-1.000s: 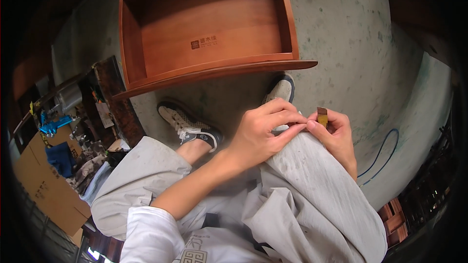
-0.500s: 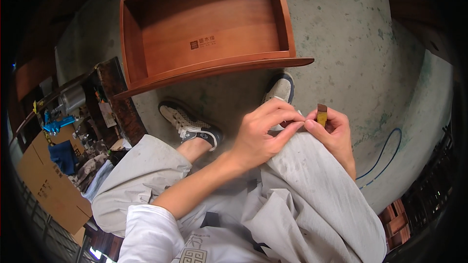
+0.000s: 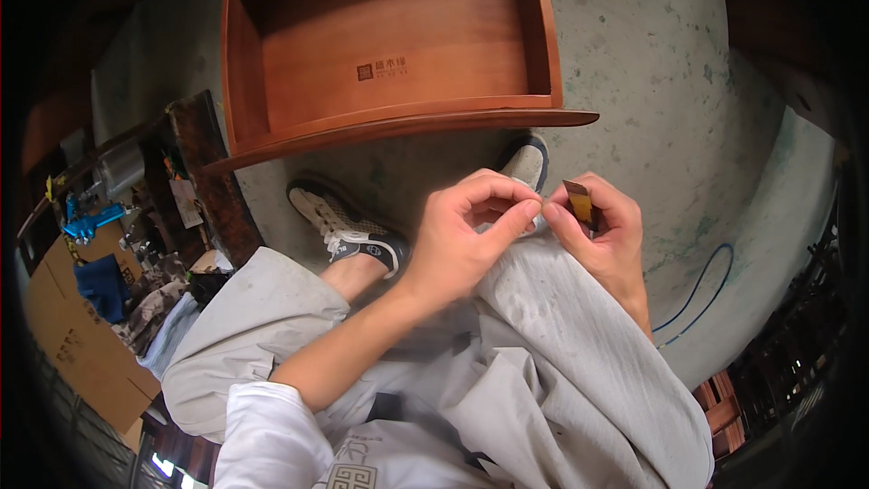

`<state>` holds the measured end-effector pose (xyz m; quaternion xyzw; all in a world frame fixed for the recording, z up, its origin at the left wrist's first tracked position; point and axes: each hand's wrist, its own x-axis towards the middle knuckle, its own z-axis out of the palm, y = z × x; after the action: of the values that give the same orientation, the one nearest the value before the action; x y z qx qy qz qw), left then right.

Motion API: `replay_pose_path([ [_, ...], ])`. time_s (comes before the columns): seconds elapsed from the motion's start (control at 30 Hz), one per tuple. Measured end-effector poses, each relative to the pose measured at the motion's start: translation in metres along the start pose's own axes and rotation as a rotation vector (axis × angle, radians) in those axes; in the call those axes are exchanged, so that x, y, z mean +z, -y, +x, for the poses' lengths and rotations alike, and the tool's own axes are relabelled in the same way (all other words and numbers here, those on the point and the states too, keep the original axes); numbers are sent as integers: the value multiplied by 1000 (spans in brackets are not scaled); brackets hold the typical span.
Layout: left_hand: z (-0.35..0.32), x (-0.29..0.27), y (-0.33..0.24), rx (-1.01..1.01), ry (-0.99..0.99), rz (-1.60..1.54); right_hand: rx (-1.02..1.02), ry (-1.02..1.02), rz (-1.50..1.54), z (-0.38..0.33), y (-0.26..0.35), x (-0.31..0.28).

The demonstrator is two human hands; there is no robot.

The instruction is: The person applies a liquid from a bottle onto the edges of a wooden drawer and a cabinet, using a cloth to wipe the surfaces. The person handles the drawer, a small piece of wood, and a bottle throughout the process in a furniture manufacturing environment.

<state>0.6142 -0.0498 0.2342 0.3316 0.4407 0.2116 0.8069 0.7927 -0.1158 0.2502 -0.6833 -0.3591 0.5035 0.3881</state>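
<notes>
Over the right knee, head view: left hand drawn nearly closed, thumb and index tips together in a pinch; anything between them too small to tell. Just to the right: right hand curled closed on a strip, short end standing up between thumb and fingers. Tips of both hands meeting or almost so; exact contact not discernible.

Judged good practice for such fingertip work: brace both wrists, keep the pinch light, work along one line, grip the strip firmly enough to prevent slipping but without creasing it.

Strip: thin, narrow, flat-faced, yellow with a brown end; possibly paper or similar sheet, not confirmed. Far side, on the floor, well apart from both hands: drawer-like box of reddish-brown wood, smooth, faintly glossy, rectangular, with a longer front board overhanging left and right. Floor hard, grey, mottled with greenish stains. Near side: trousers of pale grey cloth, loosely creased. Far left: tan cardboard, flat and stiff-looking.
</notes>
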Motion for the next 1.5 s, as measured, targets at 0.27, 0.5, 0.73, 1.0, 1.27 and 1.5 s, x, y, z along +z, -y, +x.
replay_pose_path([
  [0.27, 55, -38, -41, 699, -165, 1175, -50, -43, -273, 35, 18, -13],
  [0.5, 66, -33, -57, 340, -80, 1097, -71, -22, -348, 52, 28, -3],
  [0.73, 65, -36, -60, 318, -50, 1020, -45, -22, -360, 54, 26, 0],
  [1.0, 64, -32, -57, 373, -94, 1088, 8, -11, -385, 48, 23, 0],
  [1.27, 43, -23, -59, 620, 162, 615, 27, 9, 83, 42, 36, -4],
  [1.5, 3, -18, -132, 661, 160, 326, -208, 57, 191, 38, 110, 7],
])
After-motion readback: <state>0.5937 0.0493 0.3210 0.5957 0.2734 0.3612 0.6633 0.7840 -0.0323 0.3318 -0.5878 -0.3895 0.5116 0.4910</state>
